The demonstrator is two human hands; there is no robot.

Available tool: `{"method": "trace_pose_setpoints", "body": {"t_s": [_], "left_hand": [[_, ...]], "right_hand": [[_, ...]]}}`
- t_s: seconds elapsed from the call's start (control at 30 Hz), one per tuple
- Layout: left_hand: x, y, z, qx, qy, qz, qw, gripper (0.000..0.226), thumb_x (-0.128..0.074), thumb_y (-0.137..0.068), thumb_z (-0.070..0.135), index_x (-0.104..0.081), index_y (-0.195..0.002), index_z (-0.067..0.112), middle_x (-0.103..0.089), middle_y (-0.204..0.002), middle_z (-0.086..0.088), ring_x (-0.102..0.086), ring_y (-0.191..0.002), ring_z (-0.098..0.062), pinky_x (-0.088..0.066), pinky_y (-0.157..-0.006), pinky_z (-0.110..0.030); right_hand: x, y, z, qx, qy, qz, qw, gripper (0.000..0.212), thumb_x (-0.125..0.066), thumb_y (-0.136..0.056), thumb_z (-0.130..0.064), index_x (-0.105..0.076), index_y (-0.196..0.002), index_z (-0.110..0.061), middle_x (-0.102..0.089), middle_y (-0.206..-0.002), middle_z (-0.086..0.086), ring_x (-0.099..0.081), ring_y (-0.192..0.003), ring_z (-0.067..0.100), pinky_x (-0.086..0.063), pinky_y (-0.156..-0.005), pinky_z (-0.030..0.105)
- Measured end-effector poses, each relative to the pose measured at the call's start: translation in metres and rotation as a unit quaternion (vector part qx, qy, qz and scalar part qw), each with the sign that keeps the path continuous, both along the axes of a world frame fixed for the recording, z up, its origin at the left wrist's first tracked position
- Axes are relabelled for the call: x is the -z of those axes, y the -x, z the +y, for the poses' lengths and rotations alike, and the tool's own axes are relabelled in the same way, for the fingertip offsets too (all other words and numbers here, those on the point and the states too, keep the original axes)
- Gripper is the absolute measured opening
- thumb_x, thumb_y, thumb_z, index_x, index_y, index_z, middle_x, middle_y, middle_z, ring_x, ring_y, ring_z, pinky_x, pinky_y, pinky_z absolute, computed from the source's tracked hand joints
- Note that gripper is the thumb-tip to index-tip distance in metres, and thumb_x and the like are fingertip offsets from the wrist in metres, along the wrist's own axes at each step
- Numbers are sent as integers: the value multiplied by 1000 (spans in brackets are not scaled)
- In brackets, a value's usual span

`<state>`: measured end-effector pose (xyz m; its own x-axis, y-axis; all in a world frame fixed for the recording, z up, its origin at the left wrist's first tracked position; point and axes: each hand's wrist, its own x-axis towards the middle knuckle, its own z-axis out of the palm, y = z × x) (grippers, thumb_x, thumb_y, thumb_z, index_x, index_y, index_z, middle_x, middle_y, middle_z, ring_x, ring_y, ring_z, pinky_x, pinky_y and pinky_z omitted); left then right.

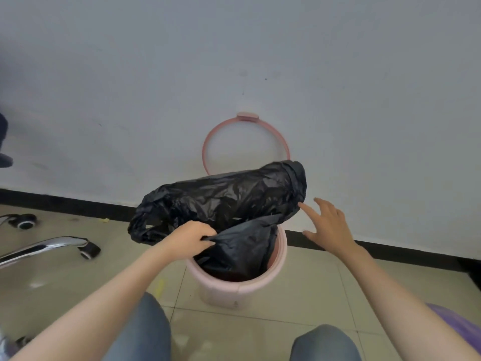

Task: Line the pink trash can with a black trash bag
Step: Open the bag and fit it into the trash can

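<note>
The pink trash can [235,285] stands on the tiled floor against the wall, its pink ring [208,142] flipped up against the wall. A crumpled black trash bag [223,199] billows over the can's mouth, and part of it hangs down inside. My left hand [188,239] is shut on the bag's edge at the can's left rim. My right hand [329,225] hovers at the can's right with fingers spread, its fingertip close to the bag's right end.
A chrome office chair base with castors [88,250] lies at the left on the floor. A black skirting strip [390,248] runs along the wall. My knees in jeans [145,329] are at the bottom, with a purple object [453,327] at the lower right.
</note>
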<state>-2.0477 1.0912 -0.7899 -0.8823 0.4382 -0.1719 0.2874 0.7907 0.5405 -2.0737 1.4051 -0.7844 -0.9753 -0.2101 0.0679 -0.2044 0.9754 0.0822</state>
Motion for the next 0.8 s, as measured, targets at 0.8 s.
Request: {"method": "trace_pose_setpoints", "body": {"t_s": [0.8], "left_hand": [[4,8,-15,-117,134,121,976,49,-37,-88,0,-46,-129,26,-57,-125,-5,-61,-86,-30,-48,-68,-39]], "right_hand": [[-17,24,-8,-84,118,-21,989,21,-58,-88,-12,-65,-108,-11,-47,-88,11,-45,-95,33,-40,-79,39]]}}
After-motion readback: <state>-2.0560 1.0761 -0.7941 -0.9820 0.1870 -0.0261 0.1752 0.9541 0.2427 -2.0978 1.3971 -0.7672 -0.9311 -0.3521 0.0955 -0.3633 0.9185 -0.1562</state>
